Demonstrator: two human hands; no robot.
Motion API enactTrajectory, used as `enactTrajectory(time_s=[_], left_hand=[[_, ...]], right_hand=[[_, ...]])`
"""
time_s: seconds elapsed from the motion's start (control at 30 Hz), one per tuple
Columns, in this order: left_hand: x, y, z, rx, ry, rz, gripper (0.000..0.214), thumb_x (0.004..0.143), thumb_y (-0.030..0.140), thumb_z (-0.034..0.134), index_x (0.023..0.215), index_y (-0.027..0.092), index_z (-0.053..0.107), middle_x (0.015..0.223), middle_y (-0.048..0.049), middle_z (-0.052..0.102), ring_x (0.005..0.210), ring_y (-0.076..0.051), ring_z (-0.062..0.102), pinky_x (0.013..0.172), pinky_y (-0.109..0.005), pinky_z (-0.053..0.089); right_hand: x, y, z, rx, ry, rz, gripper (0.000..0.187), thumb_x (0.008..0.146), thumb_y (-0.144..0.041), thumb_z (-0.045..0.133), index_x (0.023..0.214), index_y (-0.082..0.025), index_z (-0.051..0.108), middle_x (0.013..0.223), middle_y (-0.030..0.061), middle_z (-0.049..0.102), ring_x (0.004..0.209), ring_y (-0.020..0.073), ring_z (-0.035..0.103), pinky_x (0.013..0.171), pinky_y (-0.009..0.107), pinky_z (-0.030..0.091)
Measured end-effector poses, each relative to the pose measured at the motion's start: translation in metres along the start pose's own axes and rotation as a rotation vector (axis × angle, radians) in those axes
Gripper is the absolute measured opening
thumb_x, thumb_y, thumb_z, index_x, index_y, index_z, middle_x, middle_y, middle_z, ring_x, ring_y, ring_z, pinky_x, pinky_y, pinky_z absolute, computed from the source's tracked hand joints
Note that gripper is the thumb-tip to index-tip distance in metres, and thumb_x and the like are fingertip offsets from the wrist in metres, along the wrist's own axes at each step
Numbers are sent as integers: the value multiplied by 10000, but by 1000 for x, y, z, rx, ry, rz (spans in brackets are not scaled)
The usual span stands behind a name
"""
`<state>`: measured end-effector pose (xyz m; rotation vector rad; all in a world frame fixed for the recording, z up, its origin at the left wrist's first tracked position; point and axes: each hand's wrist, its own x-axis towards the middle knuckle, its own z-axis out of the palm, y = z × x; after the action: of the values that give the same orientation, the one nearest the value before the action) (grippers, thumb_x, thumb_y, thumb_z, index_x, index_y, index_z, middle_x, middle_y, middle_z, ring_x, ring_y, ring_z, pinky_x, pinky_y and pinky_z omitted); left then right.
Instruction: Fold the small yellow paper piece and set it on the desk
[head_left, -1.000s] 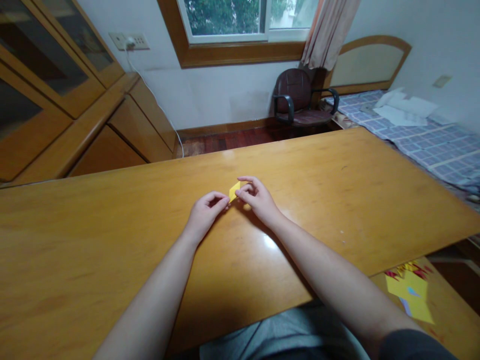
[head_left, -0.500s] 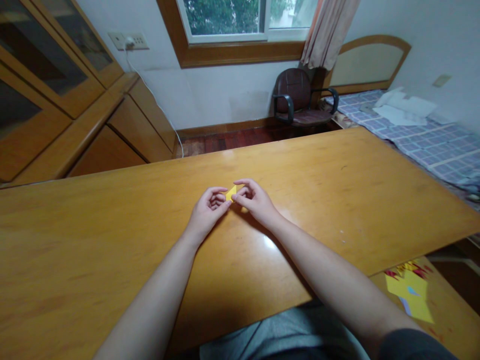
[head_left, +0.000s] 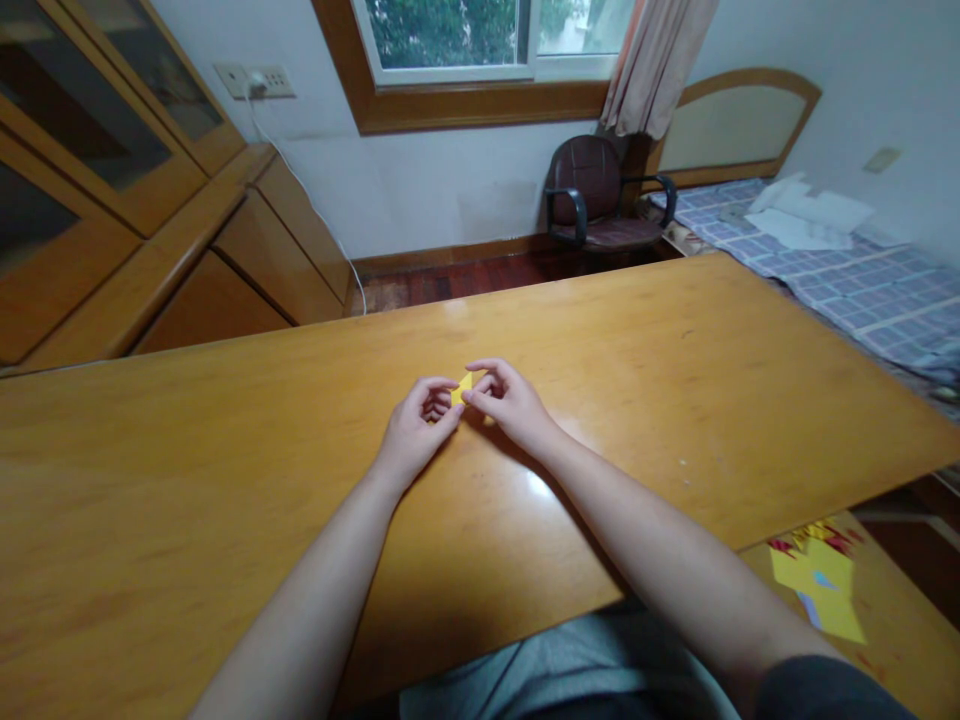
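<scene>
A small piece of yellow paper (head_left: 461, 390) is pinched at the center of the frame, its left side between the thumb and forefinger of the left hand (head_left: 409, 432), its right side in the nearly closed fingers of the right hand (head_left: 517, 405), above a wooden table (head_left: 637, 350). Yellow sheets (head_left: 840, 605) lie at lower right, near red and yellow pieces (head_left: 816, 533).

This was a bedroom in a home: a bed (head_left: 855, 285) with a checked cover (head_left: 892, 315) and a wood-rimmed headboard (head_left: 727, 130) stood at two o'clock, a pink curtain (head_left: 660, 65) hung by the window (head_left: 450, 35) at twelve, and a glass-doored wooden cabinet (head_left: 172, 205) stood over at ten o'clock.
</scene>
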<state>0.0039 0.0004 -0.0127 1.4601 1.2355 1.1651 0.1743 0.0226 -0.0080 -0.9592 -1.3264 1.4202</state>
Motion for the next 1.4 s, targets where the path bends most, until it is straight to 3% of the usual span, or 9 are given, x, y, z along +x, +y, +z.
enactTrajectory(time_s=[0.37, 0.73, 1.07, 1.4], left_hand=[[0, 5, 0, -42, -29, 11, 249, 817, 322, 680, 1007, 192, 583, 782, 10, 623, 644, -128, 632, 636, -267, 531], [0, 12, -1, -137, 0, -52, 310, 801, 395, 696, 998, 174, 604, 811, 0, 636, 659, -132, 646, 632, -282, 569], [1, 11, -2, -185, -1, -44, 298, 799, 383, 708, 999, 174, 637, 850, -20, 660, 679, -137, 649, 633, -282, 566], [1, 8, -2, -227, 12, -25, 275, 816, 366, 693, 1008, 177, 637, 839, -19, 665, 687, -137, 645, 634, -274, 553]], right_hand=[[-1, 0, -1, 3, -19, -3, 404, 776, -356, 689, 1120, -201, 547, 683, -58, 585, 576, 101, 537, 501, 201, 411], [1, 5, -2, 78, -45, -93, 324, 803, -306, 689, 1105, -220, 608, 734, -45, 600, 651, 102, 568, 645, 238, 441], [0, 3, -2, 27, -10, -90, 160, 803, -291, 684, 935, -201, 676, 824, -7, 667, 668, 110, 587, 661, 253, 469], [0, 6, -7, -70, -65, -115, 203, 805, -328, 699, 972, -216, 730, 931, 34, 691, 809, 147, 609, 720, 276, 479]])
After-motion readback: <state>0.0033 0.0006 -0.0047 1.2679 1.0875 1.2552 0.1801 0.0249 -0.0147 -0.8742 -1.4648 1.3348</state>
